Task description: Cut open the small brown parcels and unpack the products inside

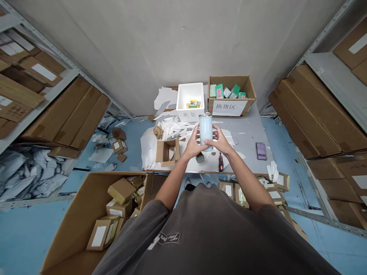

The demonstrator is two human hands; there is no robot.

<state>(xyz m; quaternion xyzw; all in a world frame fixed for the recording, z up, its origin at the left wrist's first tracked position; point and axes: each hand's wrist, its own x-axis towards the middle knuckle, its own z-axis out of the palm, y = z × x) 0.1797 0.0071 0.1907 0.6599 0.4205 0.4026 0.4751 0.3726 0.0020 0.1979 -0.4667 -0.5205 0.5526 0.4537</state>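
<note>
metal shelving (338,82) lines both sides of the room, stacked with long brown cartons (312,114). a big open carton (86,225) sits on the blue floor at lower left, half filled with small labelled boxes (122,190). a grey table (246,137) stands in front of the person, strewn with white paper scraps (172,128). at its far edge sit a cardboard box with a handwritten sign (231,101), holding green and pink packets, and just left of it a white foam box (190,100). a small open cardboard box (167,151) rests on the near left part of the table.

above the middle of the table, both hands hold a pale blue cylindrical tumbler (205,130) upright, its silvery rim on top. the left hand (193,146) curls round its left side with fingers reaching up the wall; the right hand (219,141) wraps the lower right side, fingers closed against it. the tumbler is lifted clear of the tabletop.

below the hands a small green item (200,157) lies on the table, a dark pen-like tool (220,162) just right of it, and a purple packet (260,150) farther right.
</note>
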